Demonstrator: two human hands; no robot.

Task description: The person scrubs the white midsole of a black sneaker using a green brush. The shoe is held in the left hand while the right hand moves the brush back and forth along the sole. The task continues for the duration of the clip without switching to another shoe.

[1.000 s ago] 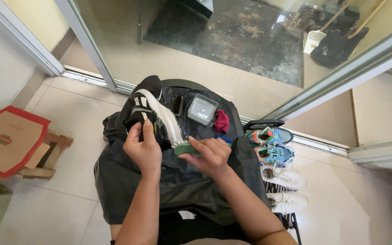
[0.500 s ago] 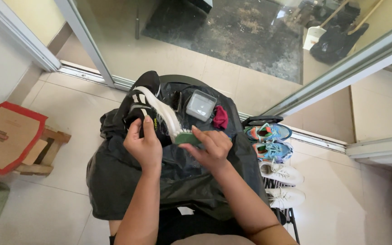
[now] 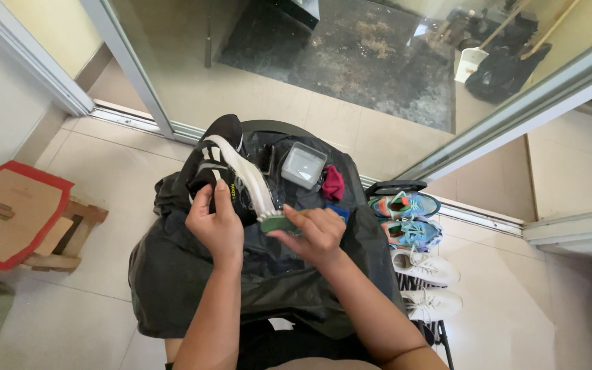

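Note:
My left hand (image 3: pixel 215 223) grips a black sneaker (image 3: pixel 219 159) with a white sole, held on its side with the sole facing right. My right hand (image 3: pixel 315 234) holds a small green brush (image 3: pixel 277 223) pressed against the heel end of that white sole. Both hands work over a round table covered by a black plastic sheet (image 3: pixel 193 274). On the sheet beyond the shoe lie a clear square plastic container (image 3: pixel 303 165), a dark red cloth (image 3: pixel 333 183) and a small blue item (image 3: pixel 338 212), partly hidden by my right hand.
A shoe rack (image 3: pixel 419 267) to the right holds a pair of blue and orange sneakers (image 3: pixel 405 216) and a pair of white sneakers (image 3: pixel 425 284). A wooden stool with a red-edged cardboard top (image 3: pixel 15 216) stands at left. A sliding glass door track (image 3: pixel 138 123) runs behind the table.
The camera view has drifted slightly. My right hand with the brush has shifted a little along the sole near the heel; my left hand keeps its hold on the shoe.

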